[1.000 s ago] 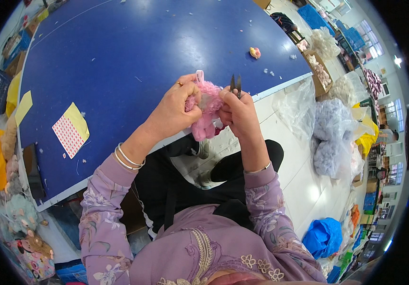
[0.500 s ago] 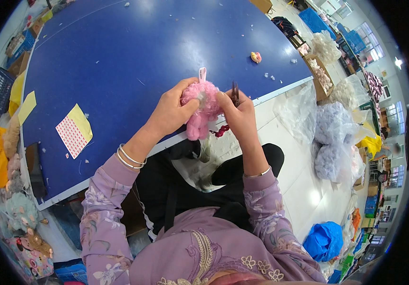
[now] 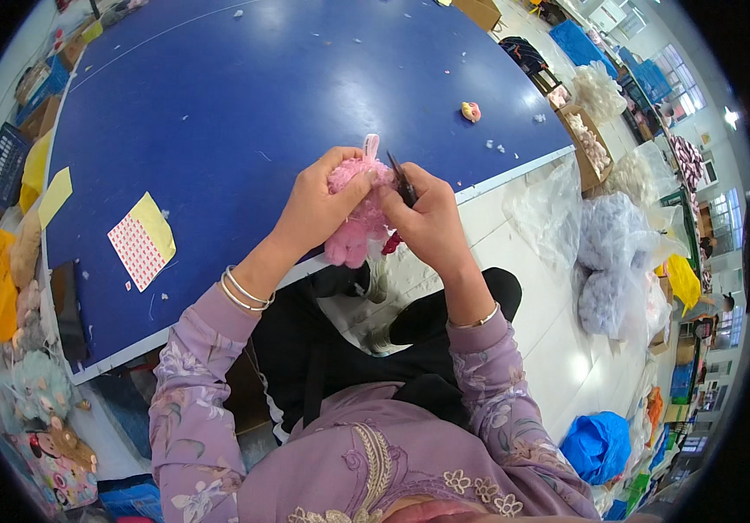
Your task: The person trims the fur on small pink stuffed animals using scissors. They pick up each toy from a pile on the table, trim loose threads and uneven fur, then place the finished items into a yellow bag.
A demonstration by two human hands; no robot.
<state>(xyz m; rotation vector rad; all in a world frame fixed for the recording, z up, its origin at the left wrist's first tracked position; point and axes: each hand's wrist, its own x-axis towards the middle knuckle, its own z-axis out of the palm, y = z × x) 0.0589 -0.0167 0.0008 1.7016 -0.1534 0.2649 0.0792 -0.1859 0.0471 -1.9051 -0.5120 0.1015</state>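
Note:
A fluffy pink plush toy [image 3: 349,247] is held above the near edge of the blue table [image 3: 244,113]. My left hand [image 3: 318,200] is closed round its left side, the thumb pressed into the curly pile. A pale pink fabric loop [image 3: 370,146] stands up from its top. My right hand [image 3: 431,218] is closed on dark pointed thread snips [image 3: 403,185], tips pointing up and away from me. Its thumb and fingertips meet the toy's right side. Something dark red [image 3: 392,242] hangs below the right fingers. Part of the toy is hidden behind my hands.
On the table lie a sticker sheet [image 3: 141,248], a yellow slip [image 3: 55,196], a small yellow-and-pink piece [image 3: 471,112] and fluff scraps. Clear bags of plush pieces [image 3: 612,225] stand on the floor at right, near a blue bag [image 3: 597,447]. Plush toys [image 3: 39,388] fill the left side.
My right hand has moved left against the toy, and the snips now slant toward its top. The toy has tipped slightly, its lower end shifting left.

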